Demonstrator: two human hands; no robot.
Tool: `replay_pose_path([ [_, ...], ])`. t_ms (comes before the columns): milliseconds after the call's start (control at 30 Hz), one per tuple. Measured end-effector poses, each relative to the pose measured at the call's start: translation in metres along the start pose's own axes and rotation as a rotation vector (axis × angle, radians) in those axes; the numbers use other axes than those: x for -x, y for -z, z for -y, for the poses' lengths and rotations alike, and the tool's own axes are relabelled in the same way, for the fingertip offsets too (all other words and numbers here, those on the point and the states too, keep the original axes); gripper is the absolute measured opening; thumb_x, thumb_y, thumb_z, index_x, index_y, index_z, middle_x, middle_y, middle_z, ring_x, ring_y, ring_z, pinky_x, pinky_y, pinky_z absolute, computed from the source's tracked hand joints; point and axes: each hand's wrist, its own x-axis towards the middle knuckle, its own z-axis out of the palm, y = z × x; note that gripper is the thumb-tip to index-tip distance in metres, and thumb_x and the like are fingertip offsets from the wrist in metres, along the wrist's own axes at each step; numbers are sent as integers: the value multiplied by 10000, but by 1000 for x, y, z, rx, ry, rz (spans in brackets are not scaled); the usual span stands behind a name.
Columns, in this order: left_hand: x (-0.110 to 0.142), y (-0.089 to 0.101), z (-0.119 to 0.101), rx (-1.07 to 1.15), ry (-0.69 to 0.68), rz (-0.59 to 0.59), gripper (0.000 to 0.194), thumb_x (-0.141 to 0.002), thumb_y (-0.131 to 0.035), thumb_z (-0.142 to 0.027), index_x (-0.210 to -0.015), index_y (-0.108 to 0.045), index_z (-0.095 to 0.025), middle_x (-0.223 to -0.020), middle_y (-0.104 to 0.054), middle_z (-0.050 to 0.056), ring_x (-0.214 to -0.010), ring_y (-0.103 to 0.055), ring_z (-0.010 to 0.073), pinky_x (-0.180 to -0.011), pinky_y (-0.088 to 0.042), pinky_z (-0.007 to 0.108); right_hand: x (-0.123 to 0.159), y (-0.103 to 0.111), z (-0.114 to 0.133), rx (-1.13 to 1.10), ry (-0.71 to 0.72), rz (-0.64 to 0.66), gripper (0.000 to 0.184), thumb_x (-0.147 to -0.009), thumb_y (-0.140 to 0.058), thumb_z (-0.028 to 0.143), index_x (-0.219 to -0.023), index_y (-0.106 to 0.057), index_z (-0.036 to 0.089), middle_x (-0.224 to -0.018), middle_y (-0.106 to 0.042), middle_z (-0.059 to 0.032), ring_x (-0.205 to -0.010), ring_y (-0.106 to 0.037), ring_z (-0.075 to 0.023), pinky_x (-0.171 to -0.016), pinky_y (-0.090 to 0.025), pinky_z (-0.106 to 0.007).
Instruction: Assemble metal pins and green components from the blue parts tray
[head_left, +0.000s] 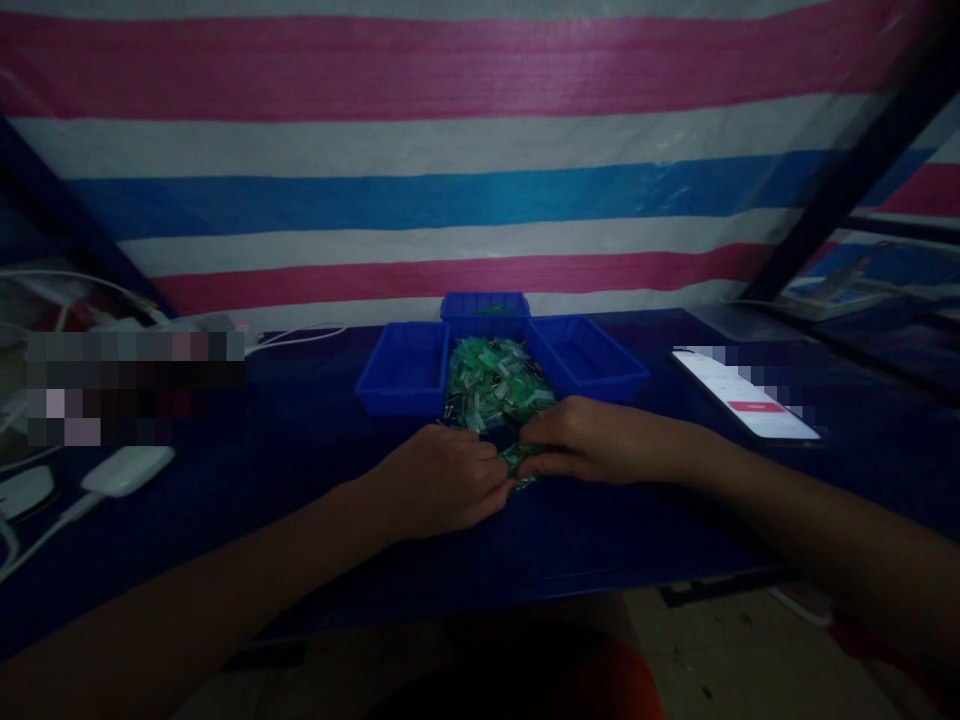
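Observation:
A heap of small translucent green and clear pieces (499, 378), with thin dark and metallic-looking parts among them, lies on the dark blue table. At the near edge of the heap my left hand (442, 480) is closed, its fingers curled inward; what they hold is hidden. Close beside it, my right hand (577, 440) pinches some green pieces (517, 457) between thumb and fingers. The fingertips of both hands almost meet there. Dim light and small size keep the exact kind of these pieces unclear.
Blue bins stand left (409, 365), right (589, 355) and behind (485, 305) the heap; the rear one holds some green bits. A lit phone (750, 395) lies at right. A white charger (127, 470) and cables are at left. Striped sheeting (450, 150) hangs behind.

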Motion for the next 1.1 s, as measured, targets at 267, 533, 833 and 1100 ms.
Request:
replay_pose_path([
  [267,1,-1,2,-27,11,2,243,-864,-394,-268,-698,-540,-167,-664,-543,2,-603,-503,134,-525,-373,256,1,2,0,83,25,-34,256,-875,-428,314,-731,-548,140,-625,-535,-2,-576,-493,-95,-536,-322,-226],
  [533,0,2,3,-21,-1,-27,220,-869,-379,-246,-723,-526,-171,-681,-534,-3,-634,-483,129,-548,-367,245,1,4,0,97,21,-43,235,-867,-446,302,-727,-544,141,-614,-522,8,-562,-485,-90,-529,-315,-230],
  [833,-1,3,0,-33,6,-47,242,-864,-379,-252,-698,-527,-157,-643,-529,1,-592,-492,117,-537,-376,243,0,4,0,50,-41,-29,224,-845,-470,352,-821,-559,148,-661,-558,-4,-590,-506,-102,-534,-335,-234],
  [1100,0,3,1,-44,18,-25,152,-865,-374,-232,-816,-499,-160,-693,-553,-1,-626,-535,124,-536,-393,240,0,4,3,-13,9,-82,174,-850,-456,249,-956,-554,151,-825,-595,-37,-746,-539,-127,-659,-390,-260],
])
